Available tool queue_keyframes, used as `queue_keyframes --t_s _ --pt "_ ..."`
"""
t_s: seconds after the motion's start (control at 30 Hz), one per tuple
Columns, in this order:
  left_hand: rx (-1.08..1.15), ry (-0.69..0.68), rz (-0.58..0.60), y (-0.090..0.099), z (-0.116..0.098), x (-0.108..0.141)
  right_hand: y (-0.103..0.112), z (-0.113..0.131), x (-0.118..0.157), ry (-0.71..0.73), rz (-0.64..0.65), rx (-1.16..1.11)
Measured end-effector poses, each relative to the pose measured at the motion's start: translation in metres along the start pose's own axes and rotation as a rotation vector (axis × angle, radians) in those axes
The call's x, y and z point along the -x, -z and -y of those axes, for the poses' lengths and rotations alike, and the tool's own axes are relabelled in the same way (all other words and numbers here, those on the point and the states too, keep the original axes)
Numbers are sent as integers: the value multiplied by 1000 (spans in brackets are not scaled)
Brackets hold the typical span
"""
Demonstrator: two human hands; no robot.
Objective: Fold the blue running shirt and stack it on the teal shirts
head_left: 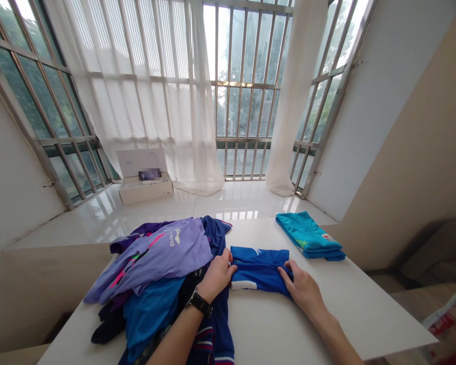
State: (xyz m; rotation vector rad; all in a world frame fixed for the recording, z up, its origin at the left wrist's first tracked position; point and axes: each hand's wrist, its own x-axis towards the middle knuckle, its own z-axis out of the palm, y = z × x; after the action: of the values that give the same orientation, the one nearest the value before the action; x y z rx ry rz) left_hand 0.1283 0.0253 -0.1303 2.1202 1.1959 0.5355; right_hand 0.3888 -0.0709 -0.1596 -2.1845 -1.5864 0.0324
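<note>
A blue garment (pixel 260 271), partly folded into a narrow strip with a white patch at its lower left, lies on the white table between my hands. My left hand (pixel 219 274), with a black watch on the wrist, pinches its left end. At the right end, my right hand (pixel 302 288) grips the cloth between thumb and fingers. Left of it is a heap of loose clothes with a lavender shirt (pixel 167 253) on top and a bright blue garment (pixel 154 309) below. A folded teal garment (pixel 307 235) rests at the back right.
The white table (pixel 349 314) meets a glossy window sill (pixel 213 203) at the back. An open white box (pixel 146 190) stands on the sill, a blurred item inside. Behind are sheer curtains (pixel 137 91) and barred windows. A wall rises on the right.
</note>
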Motion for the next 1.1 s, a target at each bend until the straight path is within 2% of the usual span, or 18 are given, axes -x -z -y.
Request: queue_keyframes --t_s 0.07,0.17,0.27,0.33,0.4,0.5,0.57,0.63,0.7,0.77,0.83,0.9,0.97,1.1 --pt "-64 9 -10 0 -4 1 -2 -1 0 12 -27 -1" --pt "-231 -40 -118 -1 -15 4 -5 -1 0 23 -44 4" --pt "-346 -255 -201 -8 -25 8 -8 0 0 37 -50 5" --pt "-397 -415 -177 -17 -25 8 -10 0 1 58 -50 -1" --pt "-457 -487 -115 -27 -19 6 -10 -3 1 83 -47 -13" --pt "-519 -463 -30 -39 -7 2 -8 -8 1 82 -90 -12" --pt "-524 -442 -15 -43 -3 1 -4 -9 -1 91 -203 48" --pt "-514 -434 -12 -44 -3 2 -3 -3 -4 144 -332 113" --pt "-499 -427 -11 -44 -5 5 -4 7 -8 239 -373 131" --pt "-479 -422 -8 -42 -8 8 -9 20 -11 331 -301 128" --pt "-451 -418 3 -40 -11 12 -16 29 -14 369 -147 158" --pt "-427 -406 25 -37 -13 14 -23 30 -15 324 17 203" --pt "-414 -387 45 -34 -15 16 -28 23 -13 250 125 242" --pt "-417 -365 66 -32 -17 16 -31 5 -7 185 134 307"
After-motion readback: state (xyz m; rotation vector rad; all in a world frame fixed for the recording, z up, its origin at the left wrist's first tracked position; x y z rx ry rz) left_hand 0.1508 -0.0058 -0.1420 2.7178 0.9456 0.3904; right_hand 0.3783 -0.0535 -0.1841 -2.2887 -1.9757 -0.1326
